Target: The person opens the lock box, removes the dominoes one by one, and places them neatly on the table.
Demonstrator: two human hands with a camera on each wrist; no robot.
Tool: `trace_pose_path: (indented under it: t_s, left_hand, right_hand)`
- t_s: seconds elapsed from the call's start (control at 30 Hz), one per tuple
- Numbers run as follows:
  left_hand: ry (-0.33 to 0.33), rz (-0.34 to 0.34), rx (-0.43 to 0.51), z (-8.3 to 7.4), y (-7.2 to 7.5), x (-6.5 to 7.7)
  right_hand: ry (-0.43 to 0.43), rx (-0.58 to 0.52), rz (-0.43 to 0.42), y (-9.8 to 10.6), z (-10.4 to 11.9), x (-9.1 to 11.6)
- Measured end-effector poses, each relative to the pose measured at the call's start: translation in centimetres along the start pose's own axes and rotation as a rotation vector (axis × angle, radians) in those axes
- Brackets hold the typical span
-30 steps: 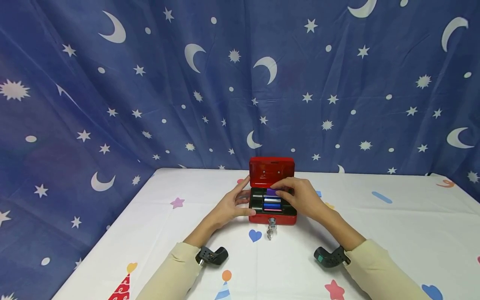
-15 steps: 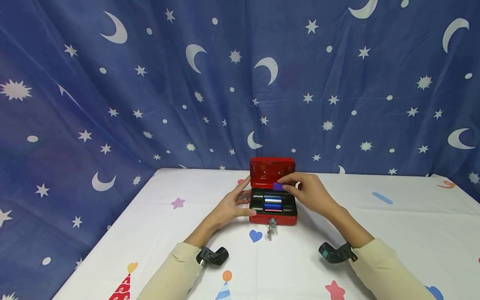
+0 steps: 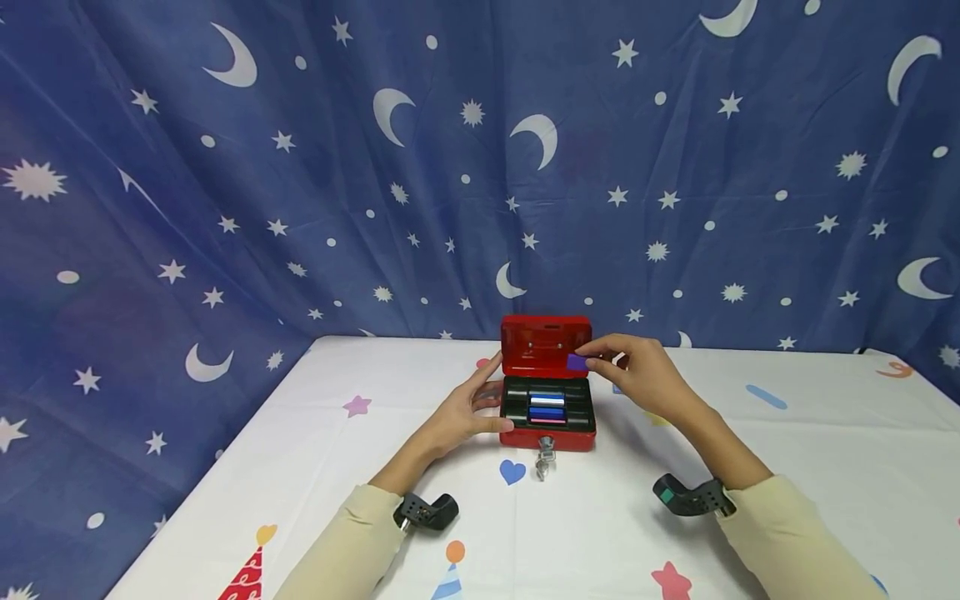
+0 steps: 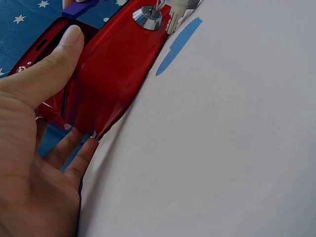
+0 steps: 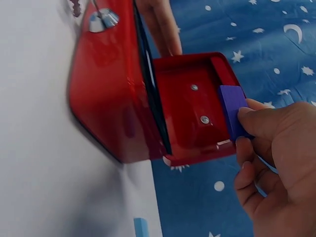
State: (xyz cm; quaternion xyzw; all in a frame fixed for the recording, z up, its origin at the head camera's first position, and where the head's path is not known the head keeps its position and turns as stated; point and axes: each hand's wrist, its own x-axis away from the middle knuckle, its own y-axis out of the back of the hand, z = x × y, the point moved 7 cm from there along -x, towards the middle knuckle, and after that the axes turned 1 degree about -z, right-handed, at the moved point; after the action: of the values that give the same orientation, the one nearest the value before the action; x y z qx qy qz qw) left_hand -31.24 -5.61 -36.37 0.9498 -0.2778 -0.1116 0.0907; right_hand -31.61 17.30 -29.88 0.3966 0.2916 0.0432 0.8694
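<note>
A small red cash box (image 3: 566, 440) stands with its lid (image 3: 536, 346) raised, and keys (image 3: 542, 467) hang from its front lock. Inside, a black tray (image 3: 514, 402) has several blue, white and pink pieces (image 3: 547, 413) in its middle column. My left hand (image 3: 457, 415) rests against the box's left side, fingers fairly straight and spread, thumb at the front corner of the rim. Between thumb and fingers my right hand (image 3: 641, 373) pinches a purple rectangular block (image 5: 233, 109). The block is up in front of the lid's right edge, above the tray.
A white tablecloth (image 3: 570, 533) printed with coloured stars, hearts and party hats covers the table. Behind its far edge hangs a blue curtain (image 3: 480, 208) with moons and stars. Each wrist wears a black camera mount (image 3: 426, 511).
My right hand has lifted the purple block out of the tray and moved it up and to the right. My left hand has stayed at the box's side.
</note>
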Motion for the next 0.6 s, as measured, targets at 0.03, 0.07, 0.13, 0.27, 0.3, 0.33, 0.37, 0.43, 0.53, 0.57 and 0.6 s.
trace_pose_path:
  t_s: [0.03,0.07,0.13,0.27,0.3,0.33,0.37,0.43,0.53,0.57,0.6]
  left_hand:
    - [-0.001,0.0,0.002,0.0,0.0,0.0]
    - [-0.003,-0.001,0.003,0.0,0.0,0.0]
    - [0.001,-0.004,0.003,0.0,0.0,0.0]
    - [0.01,-0.008,0.0,0.0,0.0,0.0]
    - [0.012,-0.008,-0.001,0.0,0.0,0.1]
    - [0.013,-0.008,-0.001,0.0,0.0,0.1]
    - [0.013,-0.008,-0.002,0.0,0.0,0.1]
    - [0.011,-0.011,-0.002,0.0,0.0,0.1]
    - [0.009,-0.013,0.001,0.0,0.0,0.1]
    - [0.008,-0.014,0.001,0.0,0.0,0.1]
    - [0.008,-0.014,0.001,0.0,0.0,0.1]
  right_hand:
    - [-0.009,-0.002,0.001,0.2,-0.2,0.0]
    - [-0.017,0.002,0.002,0.3,-0.3,0.0]
    - [-0.035,0.005,0.008,0.5,-0.7,0.0]
    - [-0.061,0.003,0.021,0.9,-1.2,0.0]
    - [-0.068,0.0,0.025,1.0,-1.4,0.0]
    - [-0.076,-0.003,0.028,1.1,-1.5,0.1]
    - [-0.082,-0.006,0.028,1.2,-1.6,0.1]
    - [-0.098,-0.008,0.028,1.4,-2.0,0.1]
    - [-0.122,-0.001,0.023,1.9,-2.7,0.2]
    - [-0.128,0.002,0.02,2.0,-2.9,0.2]
    - [-0.135,0.005,0.019,2.2,-3.2,0.3]
